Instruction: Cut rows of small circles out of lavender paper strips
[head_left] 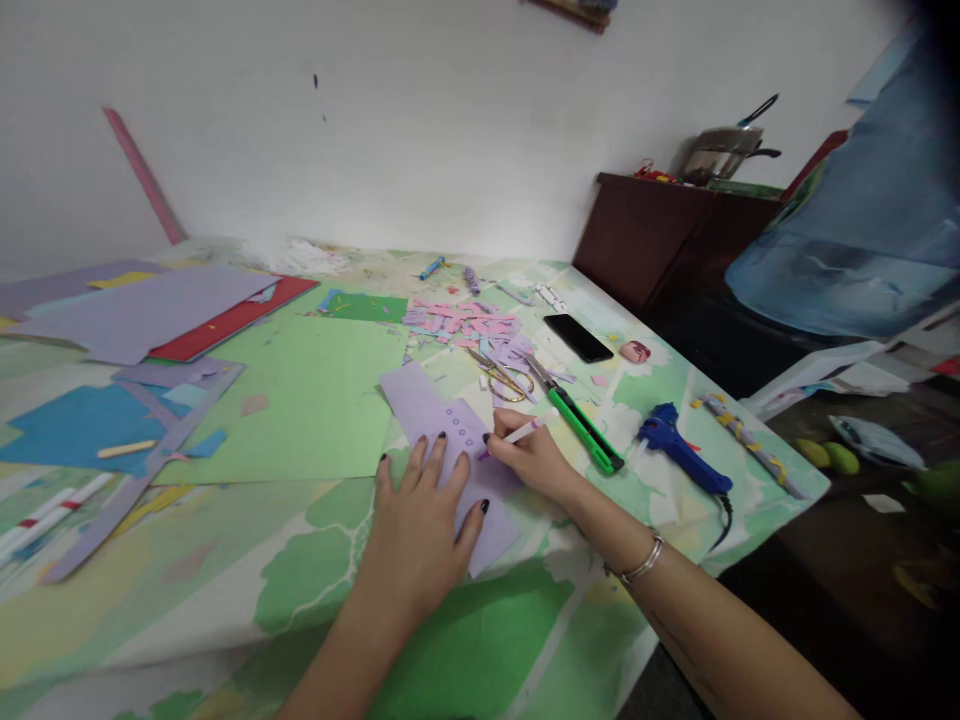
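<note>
Lavender paper [491, 480] lies at the lower centre of the frame, slanting from upper left to lower right. It is matte, pale purple and narrow, with straight edges and a step along its upper side where it looks like overlapping layers; whether these are joined I cannot tell. A short row of small purple circles, drawn in outline, runs down its middle, four of them plainly visible between the hands.

The left hand [416, 515] rests flat on the paper, its fingers spread and the thumb set apart. The right hand [536, 462] pinches a white marker [523, 431] between thumb and fingers, its purple tip down at the paper just beside the lowest visible circle.

Above the paper, at the centre of the frame, lie gold-handled scissors [512, 383] and a heap of pink and lilac scraps [465, 322]; a green cutter [585, 428] lies just right of the scissors. A large light-green sheet [300, 400] spreads to the left.

Among containers, a big translucent blue bottle [855, 260] fills the right edge; a level line shows partway up it. At the upper right a pot [716, 155] stands on a dark cabinet [652, 235]; its contents cannot be made out.
</note>
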